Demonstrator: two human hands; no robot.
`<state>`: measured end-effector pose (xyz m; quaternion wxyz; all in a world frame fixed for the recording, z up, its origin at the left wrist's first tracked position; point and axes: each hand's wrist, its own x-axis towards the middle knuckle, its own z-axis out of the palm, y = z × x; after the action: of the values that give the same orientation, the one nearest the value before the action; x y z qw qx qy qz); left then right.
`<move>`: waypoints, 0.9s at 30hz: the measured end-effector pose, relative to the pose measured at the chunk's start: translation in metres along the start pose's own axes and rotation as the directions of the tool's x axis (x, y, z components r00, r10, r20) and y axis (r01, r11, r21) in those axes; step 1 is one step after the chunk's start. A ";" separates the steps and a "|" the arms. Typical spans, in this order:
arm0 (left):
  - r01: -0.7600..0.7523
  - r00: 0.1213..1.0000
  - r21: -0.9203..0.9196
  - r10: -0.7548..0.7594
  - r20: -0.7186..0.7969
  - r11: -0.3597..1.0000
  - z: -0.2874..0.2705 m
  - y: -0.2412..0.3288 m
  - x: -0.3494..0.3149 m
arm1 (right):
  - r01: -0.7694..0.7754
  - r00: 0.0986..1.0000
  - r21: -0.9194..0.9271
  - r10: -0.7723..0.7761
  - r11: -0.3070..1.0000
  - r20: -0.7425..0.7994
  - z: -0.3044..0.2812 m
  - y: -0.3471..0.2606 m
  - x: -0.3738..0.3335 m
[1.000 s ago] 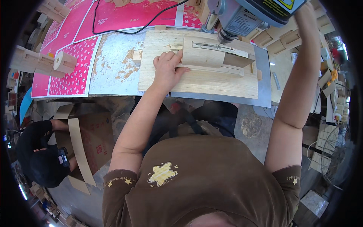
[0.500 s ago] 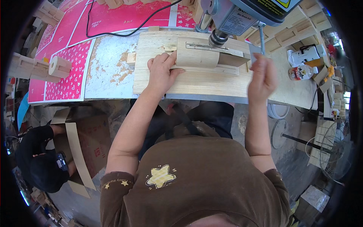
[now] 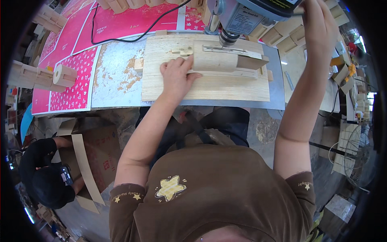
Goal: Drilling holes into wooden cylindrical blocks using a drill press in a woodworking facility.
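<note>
My left hand (image 3: 176, 74) grips the left end of a pale wooden piece (image 3: 215, 60) with a curved front, its thumb along the lower edge and the fingers behind. The piece lies on a flat wooden board (image 3: 234, 90), against thin wooden strips. Above its slotted back edge is the chuck (image 3: 228, 38) of a bench drill press (image 3: 242, 18); whether a bit touches the wood is hidden. My right hand (image 3: 320, 22) is raised beside the drill's head, closed round what looks like its feed lever, with the fingertips partly cut off by the picture's edge.
A black cable (image 3: 137, 39) crosses the pink sheet. A paper-like roll (image 3: 65, 76) and stacked wooden pieces (image 3: 38, 72) stand at left. A grey rod-like item (image 3: 289, 80) lies right of the board. Below left, another person (image 3: 48, 173) reaches into a cardboard box (image 3: 96, 149).
My right hand has risen up and to the right with the lever, from beside the board to near the drill's head. My left hand stays on the wooden piece.
</note>
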<state>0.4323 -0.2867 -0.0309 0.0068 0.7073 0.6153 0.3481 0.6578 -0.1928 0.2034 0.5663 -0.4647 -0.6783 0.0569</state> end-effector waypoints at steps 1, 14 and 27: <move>0.000 1.000 0.003 0.000 0.000 1.000 0.005 0.007 0.001 | 0.028 0.998 -0.022 -0.027 0.999 0.050 0.007 0.003 0.020; 0.044 0.999 -0.018 -0.043 0.014 0.999 0.011 0.018 0.000 | 0.062 0.990 0.063 -0.070 0.996 0.122 -0.010 0.002 -0.095; 0.051 0.999 -0.044 -0.051 0.002 0.998 0.012 0.018 0.002 | 0.365 0.930 0.181 -0.348 0.913 -0.118 0.028 0.064 -0.133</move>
<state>0.4542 -0.2844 -0.0312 0.0315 0.6913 0.6253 0.3608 0.6610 -0.2367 0.0598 0.6386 -0.2758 -0.7184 0.0010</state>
